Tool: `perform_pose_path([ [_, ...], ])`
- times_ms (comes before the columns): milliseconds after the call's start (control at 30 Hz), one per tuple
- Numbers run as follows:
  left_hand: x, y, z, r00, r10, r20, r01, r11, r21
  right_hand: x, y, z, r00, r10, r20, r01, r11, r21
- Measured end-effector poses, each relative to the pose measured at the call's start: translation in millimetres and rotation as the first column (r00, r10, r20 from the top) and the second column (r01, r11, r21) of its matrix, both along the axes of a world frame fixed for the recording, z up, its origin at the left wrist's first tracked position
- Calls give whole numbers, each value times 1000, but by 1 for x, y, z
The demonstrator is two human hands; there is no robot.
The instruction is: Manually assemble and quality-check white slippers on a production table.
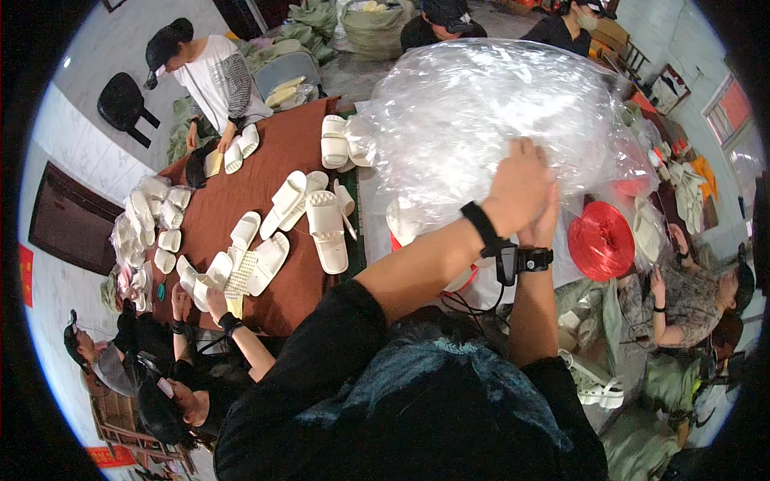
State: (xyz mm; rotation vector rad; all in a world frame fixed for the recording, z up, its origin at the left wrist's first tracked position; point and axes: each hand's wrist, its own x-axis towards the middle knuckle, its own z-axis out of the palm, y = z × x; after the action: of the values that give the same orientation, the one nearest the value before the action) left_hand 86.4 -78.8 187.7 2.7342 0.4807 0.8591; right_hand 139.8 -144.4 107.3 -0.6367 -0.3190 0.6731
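A large clear plastic bag (481, 104), bulging and shiny, lies on the table in front of me. My left hand (517, 188) reaches across to its near side, fingers curled in on the film. Just below and to the right, my right hand (544, 218) is pressed close against the left one at the same spot, its fingers partly hidden. Both hands seem closed on the bag's gathered plastic. What fills the bag cannot be made out. A red roll (601, 240) of what looks like plastic twine lies right of my hands.
To the left, a brown-covered table (241, 188) holds several white slippers (325, 228) and wrapped pairs (140, 216). Co-workers handle slippers at its far and near ends; others sit beyond the bag and at right. A sack (597, 309) with white footwear stands beside my right arm.
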Motion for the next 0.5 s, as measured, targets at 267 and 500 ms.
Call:
perform_pose_path([
  [267,61,-85,-3,760,-582,289,650,670,-360,93,-117,-29,944,-176,-280,174,984,-34],
  [500,36,-122,15,392,-889,235,913,345,-219,131,-197,-48,943,-310,-123,302,950,-76],
])
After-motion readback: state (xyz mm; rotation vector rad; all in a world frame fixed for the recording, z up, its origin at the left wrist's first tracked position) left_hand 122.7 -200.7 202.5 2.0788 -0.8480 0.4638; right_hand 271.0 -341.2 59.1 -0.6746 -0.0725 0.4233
